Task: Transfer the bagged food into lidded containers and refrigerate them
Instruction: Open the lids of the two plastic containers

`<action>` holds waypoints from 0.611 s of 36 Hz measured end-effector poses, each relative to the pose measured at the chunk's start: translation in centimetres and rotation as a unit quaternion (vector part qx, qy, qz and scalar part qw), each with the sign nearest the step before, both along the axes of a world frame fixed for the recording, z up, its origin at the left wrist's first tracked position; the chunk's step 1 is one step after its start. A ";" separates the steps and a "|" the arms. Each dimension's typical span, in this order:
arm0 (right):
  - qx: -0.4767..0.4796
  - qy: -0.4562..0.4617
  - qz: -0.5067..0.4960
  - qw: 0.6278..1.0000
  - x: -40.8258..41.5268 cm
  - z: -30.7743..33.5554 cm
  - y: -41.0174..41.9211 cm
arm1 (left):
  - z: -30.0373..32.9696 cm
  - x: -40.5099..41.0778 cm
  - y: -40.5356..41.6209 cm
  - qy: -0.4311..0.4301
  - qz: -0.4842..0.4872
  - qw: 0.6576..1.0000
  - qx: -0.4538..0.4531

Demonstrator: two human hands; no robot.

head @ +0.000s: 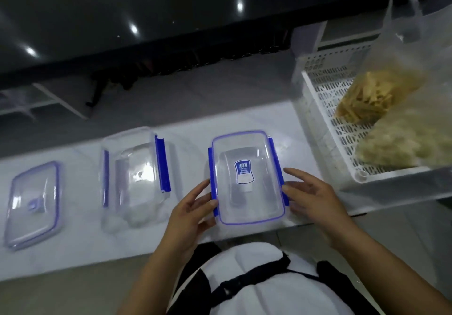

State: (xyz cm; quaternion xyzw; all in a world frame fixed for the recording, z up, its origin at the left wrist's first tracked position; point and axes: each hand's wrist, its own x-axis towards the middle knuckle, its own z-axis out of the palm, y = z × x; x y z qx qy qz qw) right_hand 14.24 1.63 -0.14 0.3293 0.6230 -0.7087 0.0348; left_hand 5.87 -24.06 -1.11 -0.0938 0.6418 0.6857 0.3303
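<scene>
Both hands flank the clear rectangular plastic container with blue side clips (247,177) on the white counter (186,128): the left hand (193,212) fingers touch its clip, the right hand (310,197) open, grip loose. Bagged pale food strips (381,99) wait in the white perforated basket (325,109); a half-latched clip could pop later.

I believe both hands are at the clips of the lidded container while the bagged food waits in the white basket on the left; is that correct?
Not quite: the head view shows the white basket with the bagged food on the right, not the left. Both the left hand and right hand are indeed at the lidded container clips.
</scene>
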 end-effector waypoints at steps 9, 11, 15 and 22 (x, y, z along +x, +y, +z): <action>-0.102 -0.023 -0.003 0.995 -1.2 -1.0 1.3 | 0.0 -0.4 -0.4 -0.024 0.016 0.999 0.015; -0.093 -0.018 -0.007 0.995 -1.5 -1.0 1.5 | -0.4 -0.8 -0.4 -0.034 0.017 0.999 0.025; -0.123 -0.011 -0.038 0.992 -2.0 -0.8 1.8 | -0.8 -1.6 0.1 -0.041 0.041 0.997 0.055; -0.105 -0.019 -0.102 0.989 -1.8 -0.9 1.4 | -1.6 -1.8 0.7 -0.042 0.040 0.995 0.078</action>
